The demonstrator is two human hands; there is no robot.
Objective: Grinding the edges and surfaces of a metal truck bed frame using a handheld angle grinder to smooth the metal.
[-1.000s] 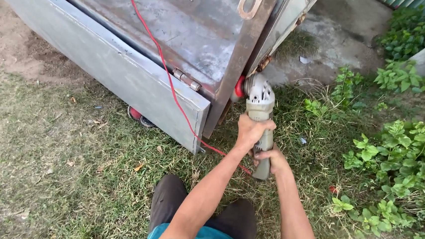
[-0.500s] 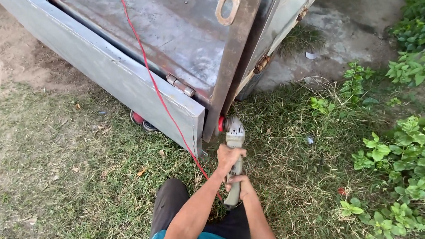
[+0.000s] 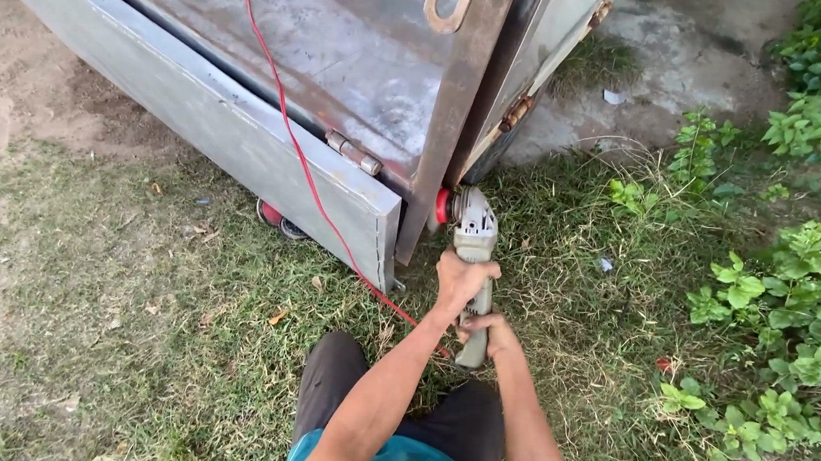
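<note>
Patchy grass (image 3: pixel 132 355) covers the ground, thinning to bare dirt at ten o'clock. Nearest, at six o'clock: dark trousers and a teal shirt hem. Both forearms reach toward twelve. Right hand (image 3: pixel 492 331) wraps the tail of a grey angle grinder (image 3: pixel 474 264); left hand (image 3: pixel 461 277) closes around its body just ahead. Grinder points away, its red disc (image 3: pixel 443 206) at the lower corner of a rusty steel post (image 3: pixel 452 118). Red cable (image 3: pixel 288 126) trails from the grass near the hands up across a grey metal gate panel (image 3: pixel 207 110) lying tilted at eleven o'clock. Leafy weeds (image 3: pixel 792 286) at three o'clock; concrete slab (image 3: pixel 672 66) farther off at one o'clock.
</note>
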